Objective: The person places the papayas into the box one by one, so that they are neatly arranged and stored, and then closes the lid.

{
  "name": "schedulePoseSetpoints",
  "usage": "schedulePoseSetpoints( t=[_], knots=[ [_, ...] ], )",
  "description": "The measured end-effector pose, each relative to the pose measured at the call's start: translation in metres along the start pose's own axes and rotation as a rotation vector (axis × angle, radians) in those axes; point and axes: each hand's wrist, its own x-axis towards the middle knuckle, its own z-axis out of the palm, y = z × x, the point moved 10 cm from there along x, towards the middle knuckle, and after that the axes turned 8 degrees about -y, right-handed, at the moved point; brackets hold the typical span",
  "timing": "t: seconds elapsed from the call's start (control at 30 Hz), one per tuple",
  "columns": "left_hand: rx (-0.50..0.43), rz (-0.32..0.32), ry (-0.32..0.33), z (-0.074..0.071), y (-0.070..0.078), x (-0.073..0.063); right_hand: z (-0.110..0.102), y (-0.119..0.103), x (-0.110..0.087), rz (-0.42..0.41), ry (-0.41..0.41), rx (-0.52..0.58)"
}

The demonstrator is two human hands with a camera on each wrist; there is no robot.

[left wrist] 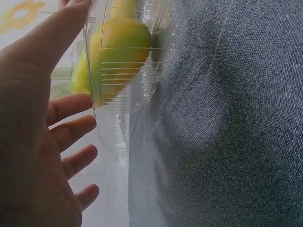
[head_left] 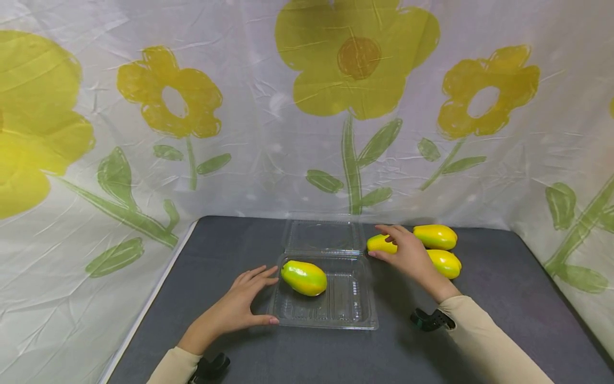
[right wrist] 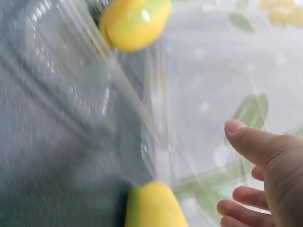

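A clear plastic clamshell box lies on the dark table with its lid folded back. One yellow-green papaya sits in the left half of its base. My left hand is at the box's left side, thumb and fingers spread, fingertips right at the rim. In the left wrist view, those fingers extend along the box edge. My right hand reaches over another papaya, thumb and fingers apart around it. In the right wrist view, the right hand shows a gap between it and the nearest papaya.
Two more papayas, one at the back and one in front, lie just right of my right hand. A white cloth with printed yellow flowers hangs behind and beside the table. Both wrists wear black straps.
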Motion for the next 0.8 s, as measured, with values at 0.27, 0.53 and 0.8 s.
schedulePoseSetpoints(
  t=[0.27,0.53,0.8],
  knots=[
    [-0.008,0.008,-0.001,0.0,-0.001,0.001,-0.01,0.029,-0.001,0.026,-0.014,-0.022],
    [-0.013,0.01,-0.004,0.0,0.0,0.0,-0.009,0.045,0.0,0.035,-0.018,-0.077],
    [-0.016,0.013,-0.005,0.0,0.001,-0.001,-0.003,0.057,0.005,0.037,-0.072,-0.092]
  ],
)
